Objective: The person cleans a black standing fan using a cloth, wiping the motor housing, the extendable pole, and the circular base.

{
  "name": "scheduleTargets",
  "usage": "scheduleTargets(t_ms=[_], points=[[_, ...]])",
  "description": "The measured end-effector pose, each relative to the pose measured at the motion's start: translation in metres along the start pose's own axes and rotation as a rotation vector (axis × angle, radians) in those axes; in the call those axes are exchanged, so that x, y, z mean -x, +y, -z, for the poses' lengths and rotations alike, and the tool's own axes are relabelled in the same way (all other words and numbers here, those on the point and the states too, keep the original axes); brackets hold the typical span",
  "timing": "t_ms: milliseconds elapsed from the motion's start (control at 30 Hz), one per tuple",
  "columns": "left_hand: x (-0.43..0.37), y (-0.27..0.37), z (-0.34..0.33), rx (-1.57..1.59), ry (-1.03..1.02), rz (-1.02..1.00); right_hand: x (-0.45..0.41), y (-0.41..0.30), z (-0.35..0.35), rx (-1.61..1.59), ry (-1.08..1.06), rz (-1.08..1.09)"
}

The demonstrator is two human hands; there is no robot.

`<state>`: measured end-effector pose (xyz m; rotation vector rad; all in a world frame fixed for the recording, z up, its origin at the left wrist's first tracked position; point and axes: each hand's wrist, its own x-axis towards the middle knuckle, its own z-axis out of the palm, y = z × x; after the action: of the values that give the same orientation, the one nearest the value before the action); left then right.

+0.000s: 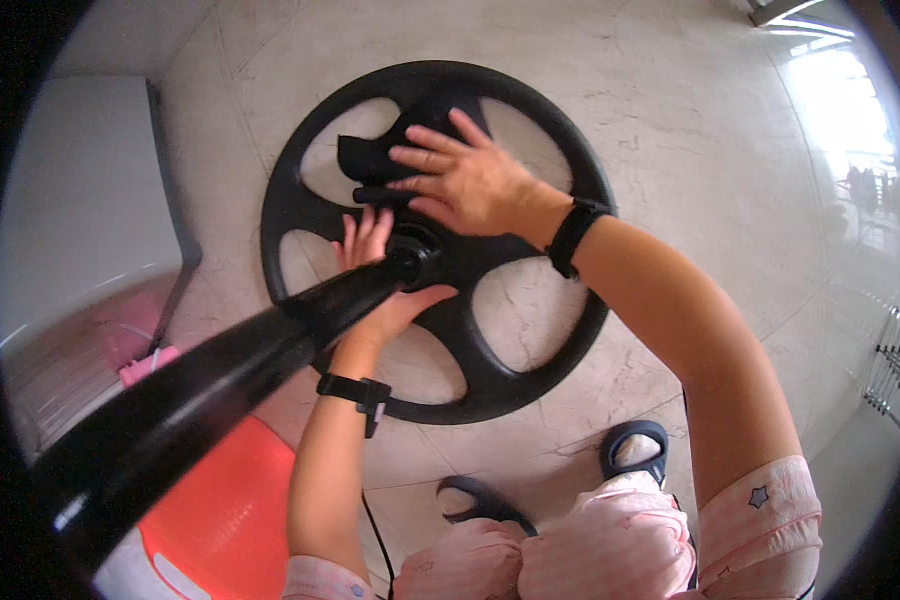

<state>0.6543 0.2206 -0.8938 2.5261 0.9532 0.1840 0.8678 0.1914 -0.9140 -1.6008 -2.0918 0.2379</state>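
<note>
A black round base (520, 392) with wide spokes lies on the floor before me, with open gaps between the spokes. A black pole (217, 375) slants from the lower left to the hub at the base's middle. My left hand (397, 311) reaches under the pole beside the hub, fingers extended and thumb apart; the pole hides its palm. My right hand (469, 180) lies with spread fingers over a dark piece (360, 156), perhaps cloth or plastic, on the upper part of the base. A short black rod-like part (371, 196) shows just below that piece.
An orange-red plastic seat (232, 510) is at the lower left. Beyond it stands a grey-white panel-like thing (90, 187), with a pink item (148, 365) near its foot. My sandals (635, 446) are on the tiled floor (682, 150). Metal hangers (889, 360) show at the right.
</note>
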Motion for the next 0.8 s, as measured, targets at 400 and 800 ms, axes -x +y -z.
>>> scheduleTargets(t_ms=[400,800], points=[[-0.022,0.010,0.034,-0.205,-0.210,-0.188,-0.034,0.026,-0.012,0.047,0.038,-0.058],[-0.020,0.007,0.035,-0.133,-0.209,-0.095,-0.019,0.038,0.006,0.305,0.146,-0.253]])
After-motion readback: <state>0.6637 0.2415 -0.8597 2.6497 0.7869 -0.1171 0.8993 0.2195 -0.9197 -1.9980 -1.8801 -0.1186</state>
